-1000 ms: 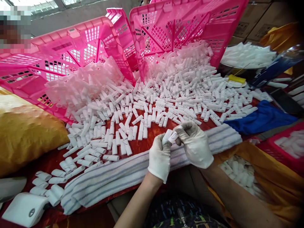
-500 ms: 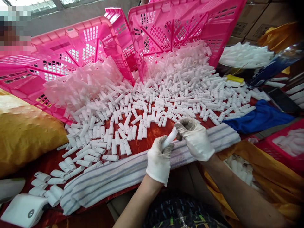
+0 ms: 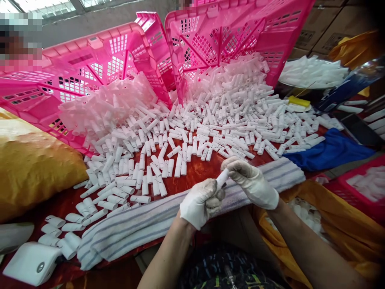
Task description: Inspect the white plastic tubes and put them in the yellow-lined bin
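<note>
A short white tube (image 3: 221, 179) is held between my two hands above the striped towel (image 3: 135, 224). My left hand (image 3: 203, 200), in a white glove with grimy fingertips, is wrapped round its lower end. With bent fingers, my gloved right hand (image 3: 251, 180) pinches the upper end. The tube tilts up to the right; its ends are partly hidden by fingers. Past the towel, many like tubes (image 3: 180, 160), some with dark marks, lie loose on the red-brown table (image 3: 197, 170).
Two pink baskets (image 3: 90, 44) lie tipped toward me, tubes spilling out. A yellow sack (image 3: 36, 168) is at left, near a white box-shaped device (image 3: 31, 265). At right are a blue cloth (image 3: 339, 150), a smaller pink basket (image 3: 337, 184) and an open orange sack (image 3: 339, 208) holding tubes.
My left hand has turned and its fingers have curled further round the tube. My right hand has shifted slightly right, with its fingers still at the tube's upper end.
</note>
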Demonstrator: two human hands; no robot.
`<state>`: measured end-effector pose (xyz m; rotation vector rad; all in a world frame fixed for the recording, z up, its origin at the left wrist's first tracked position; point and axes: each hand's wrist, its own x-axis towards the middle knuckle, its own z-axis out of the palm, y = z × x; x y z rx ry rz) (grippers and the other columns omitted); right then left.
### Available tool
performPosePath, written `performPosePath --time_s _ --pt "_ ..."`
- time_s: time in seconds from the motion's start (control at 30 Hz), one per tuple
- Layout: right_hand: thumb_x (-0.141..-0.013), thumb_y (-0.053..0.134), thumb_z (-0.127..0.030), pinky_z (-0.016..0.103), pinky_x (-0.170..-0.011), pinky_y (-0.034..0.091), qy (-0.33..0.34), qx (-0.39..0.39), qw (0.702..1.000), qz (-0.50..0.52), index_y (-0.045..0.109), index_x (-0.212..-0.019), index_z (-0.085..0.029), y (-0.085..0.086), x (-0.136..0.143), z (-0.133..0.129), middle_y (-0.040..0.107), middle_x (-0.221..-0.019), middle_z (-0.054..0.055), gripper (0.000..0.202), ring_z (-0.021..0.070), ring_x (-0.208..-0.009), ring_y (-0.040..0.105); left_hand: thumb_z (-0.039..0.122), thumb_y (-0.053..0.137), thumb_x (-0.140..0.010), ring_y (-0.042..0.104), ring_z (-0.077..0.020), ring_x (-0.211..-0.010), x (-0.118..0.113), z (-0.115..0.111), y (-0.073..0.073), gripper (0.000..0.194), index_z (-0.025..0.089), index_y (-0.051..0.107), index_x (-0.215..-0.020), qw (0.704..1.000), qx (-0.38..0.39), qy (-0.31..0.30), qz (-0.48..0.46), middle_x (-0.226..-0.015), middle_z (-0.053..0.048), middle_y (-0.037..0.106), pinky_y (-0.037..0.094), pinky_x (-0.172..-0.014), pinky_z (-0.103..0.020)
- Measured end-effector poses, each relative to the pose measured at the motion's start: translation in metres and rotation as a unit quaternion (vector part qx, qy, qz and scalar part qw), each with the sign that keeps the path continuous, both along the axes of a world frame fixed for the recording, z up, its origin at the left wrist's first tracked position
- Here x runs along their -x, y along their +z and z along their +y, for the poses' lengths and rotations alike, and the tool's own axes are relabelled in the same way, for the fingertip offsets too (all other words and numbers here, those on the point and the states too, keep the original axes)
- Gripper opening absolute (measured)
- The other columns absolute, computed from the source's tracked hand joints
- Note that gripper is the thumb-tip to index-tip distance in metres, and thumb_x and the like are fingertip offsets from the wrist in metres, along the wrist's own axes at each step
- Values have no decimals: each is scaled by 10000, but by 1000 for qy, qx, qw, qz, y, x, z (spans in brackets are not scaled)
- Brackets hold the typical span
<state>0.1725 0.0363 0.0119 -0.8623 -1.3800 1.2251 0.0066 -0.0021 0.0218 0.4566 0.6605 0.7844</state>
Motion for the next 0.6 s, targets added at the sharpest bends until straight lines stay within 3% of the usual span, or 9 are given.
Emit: performPosePath --time_s 0.07,0.13,0.23,0.3,0.43,0.6 --pt "-855 632 -371 323 -811 511 -2 10 1000 -19 692 -926 -274 -3 -6 -9 657 -1011 37 134 183 -960 606 494 675 -775 170 13 -412 -10 -2 -2 409 147 484 -874 1000 7 -5 10 -636 68 415 165 -399 -153" --pt "-878 601 -374 318 -833 509 -35 26 999 -22 682 -981 -285 -8 -9 -18 670 -1066 33 158 175 -967 613 510 644 -797 278 -15 -423 -26 -7 -5 389 156 505 -877 990 -34 60 122 -630 53 455 242 -417 -162" --pt "-881 609 -326 298 -849 505 -82 50 995 6 671 -991 -307 -14 -11 -27 687 -1057 -3 128 149 -934 625 442 625 -836 561 -103 -658 -47 -16 -8 288 174 578 -931 907 -165 187 341 -780 -14 619 446 -625 -218" --pt "-877 617 -315 299 -852 507 -97 68 992 35 672 -970 -310 -16 -9 -30 698 -1020 -16 108 146 -925 632 398 627 -845 620 -141 -815 -53 -18 -10 249 187 601 -974 869 -221 198 397 -896 -34 668 474 -761 -251" --pt "-843 652 -360 308 -840 518 -105 110 987 48 679 -913 -270 -12 -8 -26 708 -930 -4 117 147 -856 641 419 632 -839 640 -145 -821 -46 -14 -14 276 189 599 -988 862 -236 173 414 -912 -32 687 486 -766 -254" --pt "-709 753 -409 344 -826 535 -88 144 986 1 659 -873 -220 0 -9 -16 696 -850 26 268 178 -820 645 432 670 -803 618 -122 -739 -31 -9 -14 359 189 572 -1049 863 -214 170 426 -895 -27 665 484 -692 -239"
